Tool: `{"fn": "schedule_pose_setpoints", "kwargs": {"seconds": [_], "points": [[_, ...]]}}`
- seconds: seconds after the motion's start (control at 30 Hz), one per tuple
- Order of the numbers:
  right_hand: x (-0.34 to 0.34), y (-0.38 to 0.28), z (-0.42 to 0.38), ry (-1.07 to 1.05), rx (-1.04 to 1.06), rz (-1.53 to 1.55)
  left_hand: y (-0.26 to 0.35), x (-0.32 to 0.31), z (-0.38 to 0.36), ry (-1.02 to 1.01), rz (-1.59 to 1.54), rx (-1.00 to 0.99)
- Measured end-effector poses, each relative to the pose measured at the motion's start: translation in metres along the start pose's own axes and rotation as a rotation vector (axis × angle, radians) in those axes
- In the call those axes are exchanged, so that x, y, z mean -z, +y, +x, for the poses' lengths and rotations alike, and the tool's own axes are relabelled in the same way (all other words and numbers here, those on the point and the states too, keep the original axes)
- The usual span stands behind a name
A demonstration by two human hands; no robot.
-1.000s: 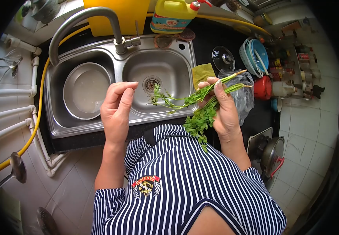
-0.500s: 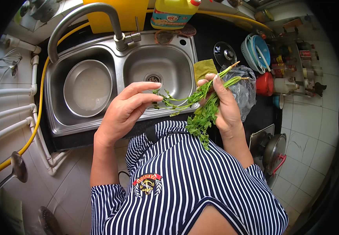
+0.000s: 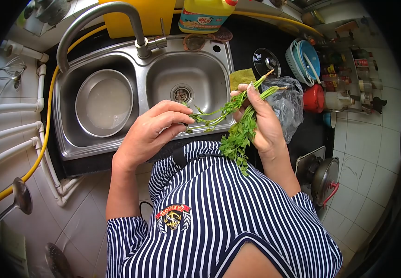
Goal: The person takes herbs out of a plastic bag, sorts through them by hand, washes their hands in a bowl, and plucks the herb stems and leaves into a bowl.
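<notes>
A small bunch of cilantro (image 3: 238,139) with thin roots on its stem ends is held up in front of my body, close to the sink's front edge. My right hand (image 3: 267,121) is closed around the stems, with thumb and fingers pressed together; leaves hang below it. My left hand (image 3: 150,132) pinches the leafy tip of a sprig that stretches out to the left. Its fingertips partly hide that tip. Behind the herbs lies the right basin (image 3: 205,83) of a steel sink, with some bits in its drain (image 3: 182,94).
A metal bowl (image 3: 82,109) of cloudy water sits in the left basin, under the curved faucet (image 3: 61,51). On the counter at right are a yellow-green cloth (image 3: 241,78), a clear plastic bag (image 3: 287,109), a glass lid (image 3: 265,62) and a blue basket (image 3: 304,60). A detergent jug (image 3: 205,18) stands behind.
My left fingers have closed from a spread pose onto the sprig's tip. My right hand and the cilantro have shifted slightly to the left.
</notes>
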State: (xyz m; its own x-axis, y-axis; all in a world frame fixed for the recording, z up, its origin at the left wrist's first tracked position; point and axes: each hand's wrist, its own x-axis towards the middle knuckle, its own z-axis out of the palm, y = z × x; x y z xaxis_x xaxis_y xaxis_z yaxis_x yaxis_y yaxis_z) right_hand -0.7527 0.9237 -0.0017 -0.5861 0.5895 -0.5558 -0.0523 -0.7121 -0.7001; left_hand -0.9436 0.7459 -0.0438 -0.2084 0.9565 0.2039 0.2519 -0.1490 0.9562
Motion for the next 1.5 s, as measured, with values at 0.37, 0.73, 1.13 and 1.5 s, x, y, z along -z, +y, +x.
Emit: {"fn": "schedule_pose_setpoints", "kwargs": {"seconds": [0.37, 0.73, 1.13, 1.5], "points": [[0.008, 0.002, 0.009, 0.047, -0.024, 0.07, -0.006, -0.002, 0.0, -0.02, -0.122, 0.106], [0.003, 0.005, 0.009, 0.073, 0.016, -0.005, -0.015, -0.035, -0.005, 0.303, -1.008, 0.234], [0.008, 0.003, 0.011, 0.057, 0.127, 0.089, -0.012, -0.048, 0.002, 0.425, -1.37, 0.24], [0.003, 0.0, 0.01, 0.14, 0.134, 0.087, -0.005, -0.043, 0.011, 0.424, -1.205, 0.504]]}}
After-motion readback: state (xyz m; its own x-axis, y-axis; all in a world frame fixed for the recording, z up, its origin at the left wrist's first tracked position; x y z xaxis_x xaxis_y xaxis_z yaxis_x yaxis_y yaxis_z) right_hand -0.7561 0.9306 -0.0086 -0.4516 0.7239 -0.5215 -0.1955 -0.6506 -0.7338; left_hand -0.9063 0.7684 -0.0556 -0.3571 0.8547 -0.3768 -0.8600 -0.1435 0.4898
